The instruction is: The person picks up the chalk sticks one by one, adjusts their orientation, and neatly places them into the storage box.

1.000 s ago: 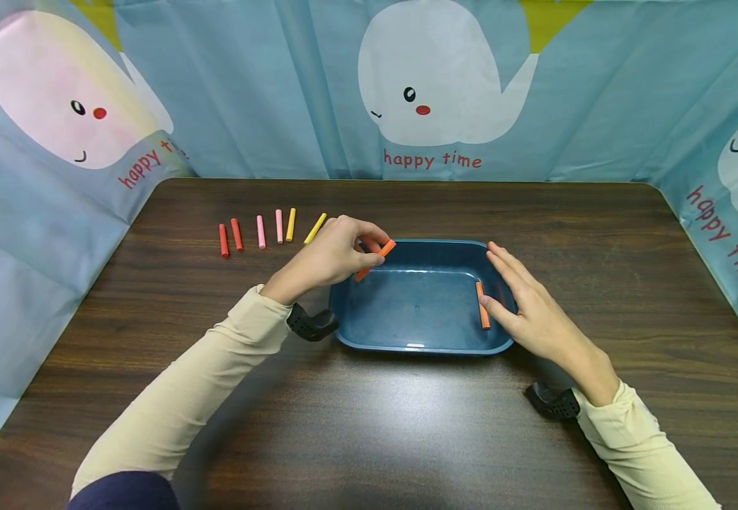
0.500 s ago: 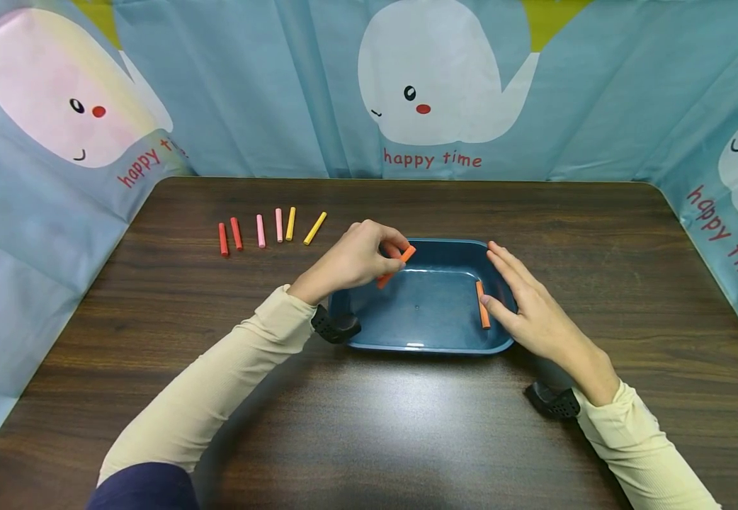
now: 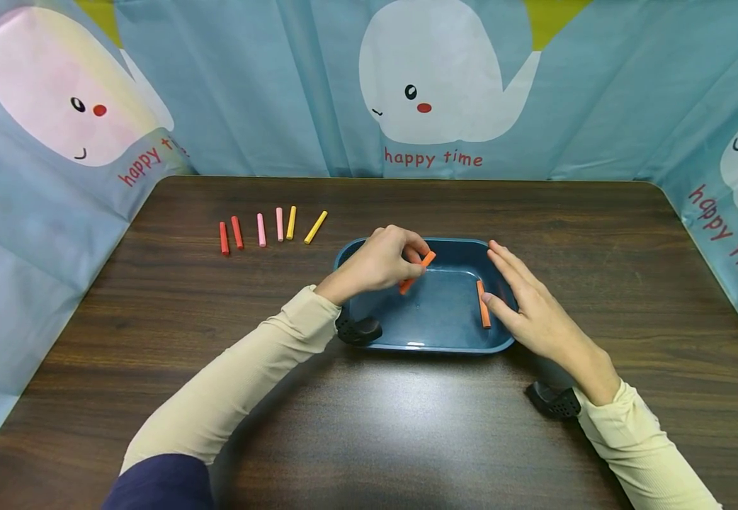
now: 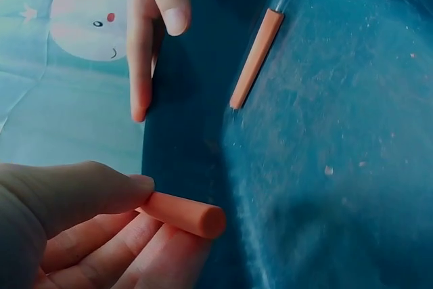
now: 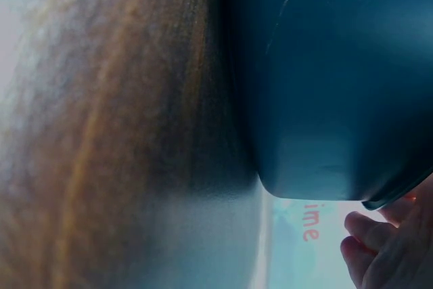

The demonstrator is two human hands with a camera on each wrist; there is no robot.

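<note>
Farther out than the left hand point(image 3: 382, 261) and to its left, two red sticks point(image 3: 224, 239), two pink sticks point(image 3: 262, 230) and two yellow sticks point(image 3: 316, 227) lie on the dark wood-grain counter point(image 3: 598, 227), which carries a pale glare on the hands' near side. Beyond both hands hangs a light-blue sheet point(image 3: 598, 120) printed with white whales point(image 3: 445, 64) and red "happy time" lettering point(image 3: 433, 157), continuing well right of the right hand point(image 3: 537, 312).

Right hand point(image 3: 537, 315) blocks the tray's point(image 3: 435, 349) right rim; near rim is passable.

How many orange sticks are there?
2: one orange stick pinched in the left hand over the blue tray, the other stick lying inside it near the right hand.
</note>
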